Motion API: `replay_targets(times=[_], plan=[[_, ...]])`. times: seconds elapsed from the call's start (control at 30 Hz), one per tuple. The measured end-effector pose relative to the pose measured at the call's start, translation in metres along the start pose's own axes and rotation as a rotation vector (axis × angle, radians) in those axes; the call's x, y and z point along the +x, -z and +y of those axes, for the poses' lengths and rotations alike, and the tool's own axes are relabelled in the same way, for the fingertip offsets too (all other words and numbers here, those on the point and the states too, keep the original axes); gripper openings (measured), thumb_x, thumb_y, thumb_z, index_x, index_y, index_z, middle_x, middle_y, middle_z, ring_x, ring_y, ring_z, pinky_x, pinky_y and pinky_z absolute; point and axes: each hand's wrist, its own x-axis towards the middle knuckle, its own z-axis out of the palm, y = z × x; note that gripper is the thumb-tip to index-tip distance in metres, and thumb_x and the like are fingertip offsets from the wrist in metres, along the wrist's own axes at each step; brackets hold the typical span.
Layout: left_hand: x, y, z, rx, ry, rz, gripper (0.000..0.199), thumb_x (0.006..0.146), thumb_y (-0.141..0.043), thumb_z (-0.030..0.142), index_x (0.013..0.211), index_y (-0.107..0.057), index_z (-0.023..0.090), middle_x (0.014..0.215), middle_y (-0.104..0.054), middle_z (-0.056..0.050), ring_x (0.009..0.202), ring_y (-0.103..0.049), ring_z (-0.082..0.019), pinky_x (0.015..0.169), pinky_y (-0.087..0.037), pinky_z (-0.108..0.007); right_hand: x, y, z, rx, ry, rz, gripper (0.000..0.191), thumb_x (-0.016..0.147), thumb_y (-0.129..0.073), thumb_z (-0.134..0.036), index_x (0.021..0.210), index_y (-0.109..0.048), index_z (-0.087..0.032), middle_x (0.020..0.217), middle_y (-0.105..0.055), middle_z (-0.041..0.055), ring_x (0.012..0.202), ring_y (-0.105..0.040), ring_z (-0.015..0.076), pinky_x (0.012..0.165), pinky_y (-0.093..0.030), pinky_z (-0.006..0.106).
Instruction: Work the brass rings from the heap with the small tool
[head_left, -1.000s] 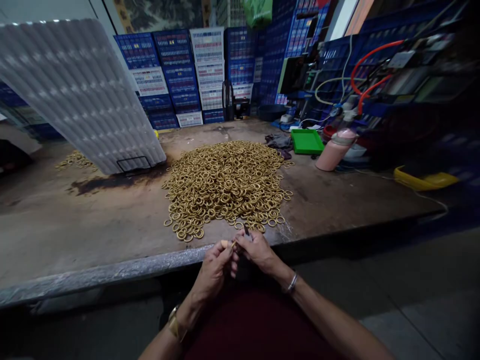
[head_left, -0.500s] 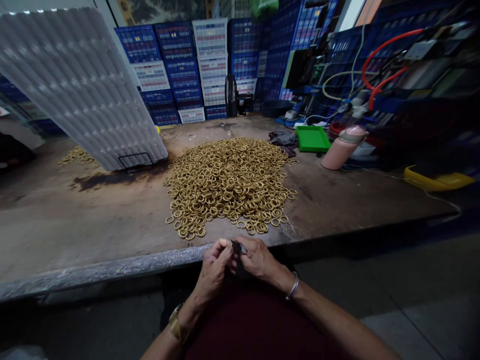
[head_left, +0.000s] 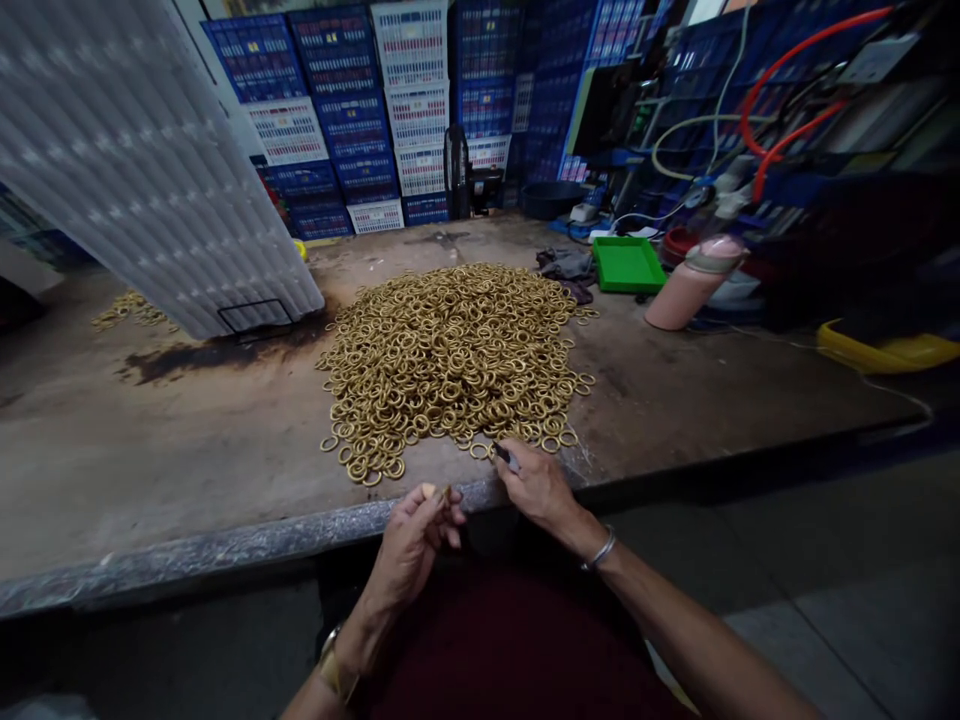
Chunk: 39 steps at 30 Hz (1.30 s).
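Gold-coloured rings (head_left: pixel 442 350) lie in a broad heap on the worktable (head_left: pixel 187 450), just beyond both our grips, with a few loose ones at its near edge. Our left hand (head_left: pixel 411 540) has thumb and fingers pressed together on a small gold-toned piece (head_left: pixel 447 494) — too small and blurred for us to name — close to the table's shiny, wrapped front edge (head_left: pixel 247 543). Well to the right of that pinch, our right hand (head_left: pixel 541 488) closes around a slim dark-tipped tool (head_left: pixel 507 457), its tip near the closest rings. We see a gold-toned watch (head_left: pixel 336 668) behind the left grip and a silvery bracelet (head_left: pixel 600 550) behind the right one. Beyond the right grip, past the heap, are a dark cloth (head_left: pixel 564 264), a green tray (head_left: pixel 628 264) and, further right, a pink bottle (head_left: pixel 686 290). Ahead and left of the left grip, pale ridged panels (head_left: pixel 150 160) lean in a black wire stand (head_left: pixel 256 318), and more rings (head_left: pixel 129 310) lie beyond them — while stacked blue and white crates (head_left: pixel 349 115) stand farthest from our hands.
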Motion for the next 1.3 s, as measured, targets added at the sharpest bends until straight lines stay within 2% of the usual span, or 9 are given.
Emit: replay_targets(times=[0.13, 0.3, 0.47, 0.57, 0.73, 0.9, 1.03, 1.17, 1.3], plan=[[0.01, 0.004, -0.004, -0.065, 0.042, 0.034, 0.02, 0.069, -0.065, 0.03, 0.071, -0.053, 0.014, 0.074, -0.061, -0.004, 0.056, -0.053, -0.01, 0.044, -0.041, -0.019, 0.008, 0.001, 0.0, -0.175, -0.018, -0.066, 0.02, 0.084, -0.045, -0.026, 0.1, -0.056, -0.021, 0.096, -0.058, 0.0049, 0.085, -0.055, 0.016, 0.069, -0.036, 0.023], [0.016, 0.004, -0.005, -0.217, 0.185, 0.033, 0.026, 0.066, -0.065, 0.026, 0.088, -0.059, 0.015, 0.07, -0.06, -0.002, 0.054, -0.053, -0.01, 0.044, -0.039, -0.02, 0.021, -0.004, -0.014, -0.342, -0.085, -0.183, 0.017, 0.084, -0.046, -0.032, 0.095, -0.055, -0.023, 0.094, -0.053, 0.0043, 0.078, -0.055, 0.0157, 0.064, -0.035, 0.025], [0.028, 0.007, -0.007, -0.344, 0.274, 0.058, 0.019, 0.065, -0.068, 0.027, 0.062, -0.057, 0.012, 0.068, -0.059, -0.003, 0.057, -0.054, -0.01, 0.047, -0.041, -0.019, 0.031, -0.009, -0.016, -0.366, -0.087, -0.195, 0.013, 0.082, -0.046, -0.026, 0.092, -0.053, -0.021, 0.096, -0.051, 0.0051, 0.075, -0.056, 0.0159, 0.062, -0.034, 0.026], [0.032, 0.005, -0.009, -0.295, 0.278, 0.1, 0.023, 0.063, -0.071, 0.028, 0.062, -0.055, 0.012, 0.067, -0.059, -0.002, 0.057, -0.055, -0.009, 0.046, -0.04, -0.018, 0.032, -0.011, -0.016, -0.363, -0.076, -0.193, 0.014, 0.08, -0.048, -0.023, 0.093, -0.051, -0.02, 0.097, -0.05, 0.0054, 0.073, -0.056, 0.016, 0.06, -0.033, 0.026], [0.038, -0.001, -0.011, -0.047, 0.157, 0.097, 0.031, 0.064, -0.07, 0.035, 0.083, -0.054, 0.017, 0.064, -0.055, 0.003, 0.053, -0.053, -0.009, 0.039, -0.036, -0.017, 0.029, -0.009, -0.019, -0.333, -0.024, -0.176, 0.015, 0.078, -0.047, -0.021, 0.093, -0.05, -0.02, 0.096, -0.05, 0.0043, 0.072, -0.054, 0.0148, 0.06, -0.033, 0.026], [0.042, -0.002, -0.011, 0.171, 0.043, 0.095, 0.042, 0.066, -0.065, 0.045, 0.095, -0.052, 0.017, 0.062, -0.053, 0.004, 0.048, -0.05, -0.008, 0.037, -0.033, -0.016, 0.022, -0.009, -0.022, -0.144, 0.121, -0.09, 0.014, 0.078, -0.047, -0.019, 0.091, -0.051, -0.02, 0.091, -0.05, 0.0028, 0.077, -0.05, 0.0141, 0.063, -0.034, 0.024], [0.039, -0.002, -0.008, 0.314, -0.038, 0.08, 0.033, 0.07, -0.059, 0.048, 0.077, -0.056, 0.015, 0.054, -0.045, 0.006, 0.043, -0.041, -0.005, 0.039, -0.031, -0.016, 0.018, -0.016, -0.025, 0.116, 0.167, -0.019, 0.011, 0.077, -0.046, -0.016, 0.086, -0.053, -0.019, 0.085, -0.051, 0.0029, 0.077, -0.048, 0.0139, 0.066, -0.035, 0.023], [0.035, -0.003, -0.004, 0.463, -0.129, 0.142, 0.028, 0.073, -0.057, 0.044, 0.069, -0.056, 0.016, 0.048, -0.042, 0.006, 0.041, -0.035, -0.006, 0.041, -0.029, -0.017, 0.019, -0.019, -0.029, 0.444, -0.029, -0.068, 0.009, 0.079, -0.046, -0.025, 0.077, -0.052, -0.019, 0.068, -0.05, -0.0018, 0.063, -0.045, 0.0109, 0.059, -0.036, 0.021], [0.032, -0.005, -0.002, 0.536, -0.3, 0.157, 0.021, 0.072, -0.058, 0.036, 0.07, -0.062, 0.016, 0.057, -0.051, 0.002, 0.05, -0.04, -0.009, 0.047, -0.032, -0.019, 0.023, -0.021, -0.031, 0.632, -0.166, -0.2, 0.019, 0.078, -0.047, -0.033, 0.068, -0.053, -0.018, 0.056, -0.045, -0.0049, 0.052, -0.039, 0.0085, 0.051, -0.033, 0.02]])
